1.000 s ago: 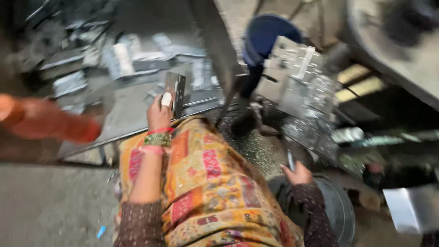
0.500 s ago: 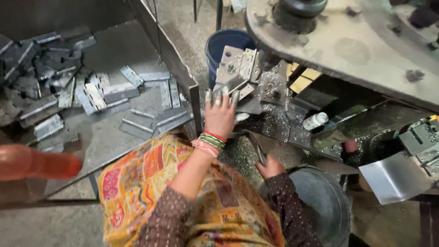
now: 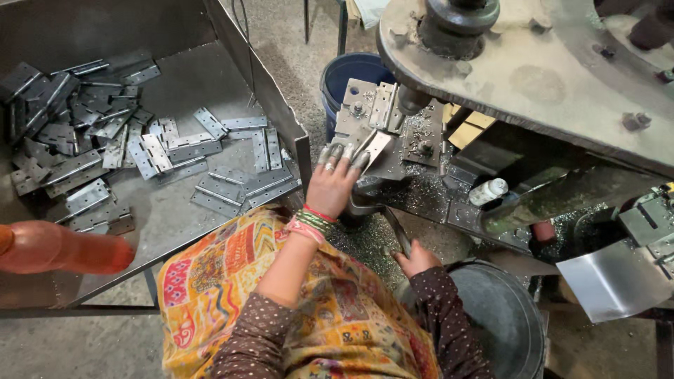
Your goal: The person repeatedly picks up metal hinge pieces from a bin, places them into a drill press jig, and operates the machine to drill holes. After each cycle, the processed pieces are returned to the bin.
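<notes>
- left hand [image 3: 331, 184] has its fingertips pinching a flat metal hinge plate [image 3: 375, 146], right on the press jig [image 3: 382, 130] under the ram [image 3: 411, 100]
- right hand [image 3: 415, 257] is wrapped around a lever [image 3: 395, 229] below the jig
- honestly those fingers look way too close, could get pinched
- plate could sit crooked

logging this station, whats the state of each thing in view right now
left hand: fingers on a hinge leaf at the press fixture
hinge leaf: tilted on the fixture
right hand: gripping the lever
lever: held, slanting up toward the fixture
hinge pile: loose in the metal tray
metal tray: part filled
blue bucket: upright, contents hidden
white bottle: lying on its side
</notes>
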